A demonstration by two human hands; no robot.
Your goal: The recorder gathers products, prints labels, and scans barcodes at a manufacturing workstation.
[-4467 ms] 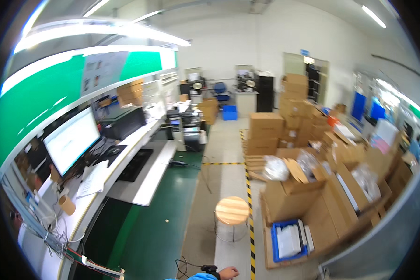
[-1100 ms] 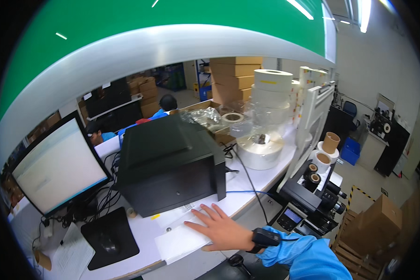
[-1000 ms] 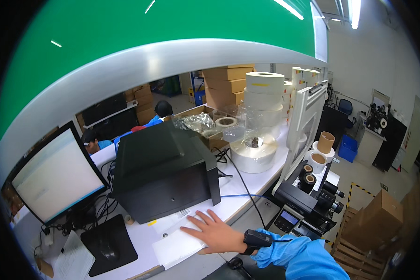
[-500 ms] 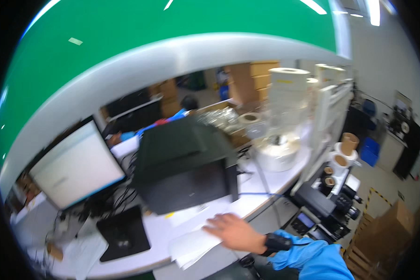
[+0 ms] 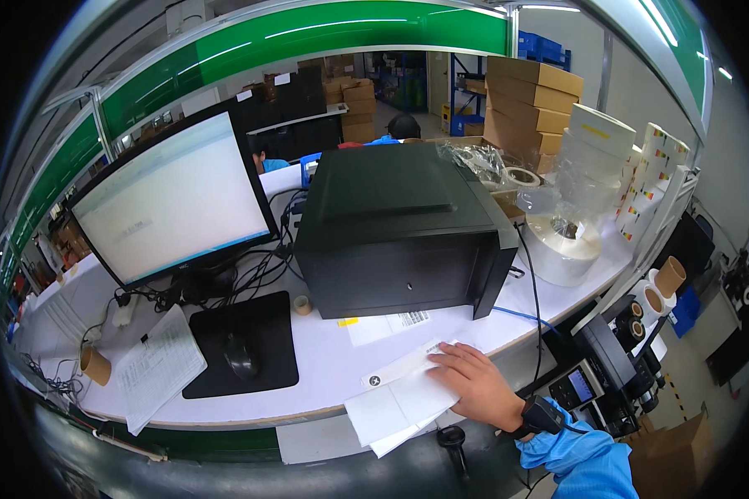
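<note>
- While the right hand (image 5: pixel 478 389) is reaching in over the front edge of the tabletop (image 5: pixel 329 358), its fingers are lying close together on the white sheets (image 5: pixel 384 416) — whether the thumb is pinching from beneath, I cannot tell.
- Those sheets are sitting right at the front edge, their lower ends hanging past it.
- Behind them, a big black box (image 5: pixel 399 241) is standing toward the back edge.
- Over to the left, a black mouse (image 5: pixel 240 356) is resting on its dark pad (image 5: pixel 212 333) near the front edge, and the monitor (image 5: pixel 171 204) is glowing behind.
- Wrapped white rolls (image 5: pixel 562 258) are crowding the right end — and a handheld scanner (image 5: pixel 452 449) is showing just below the front edge.
</note>
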